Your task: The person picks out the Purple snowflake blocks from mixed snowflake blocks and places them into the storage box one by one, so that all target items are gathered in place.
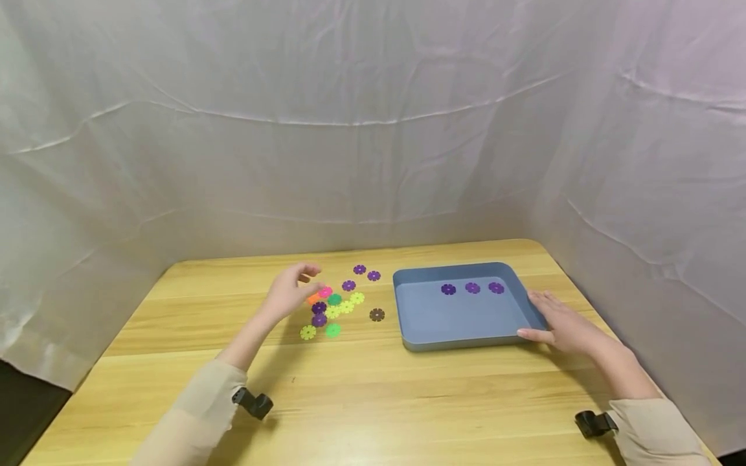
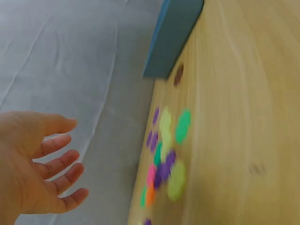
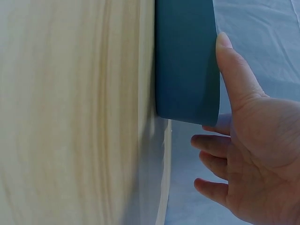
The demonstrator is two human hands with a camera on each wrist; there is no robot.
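White cloth hangs behind and beside a wooden surface (image 1: pixel 373 401) that carries a blue tray (image 1: pixel 460 317). Three purple flower discs (image 1: pixel 472 288) lie in a row along the tray's far side. Left of the tray, a loose cluster of coloured discs (image 1: pixel 333 307) lies on the surface, with a brown disc (image 1: pixel 377 314) between the cluster and the tray. The left hand (image 1: pixel 289 291) hovers over the cluster's left edge, fingers loosely spread and holding nothing. The right hand (image 1: pixel 562 327) rests against the tray's right near corner, fingers straight, thumb along the wall.
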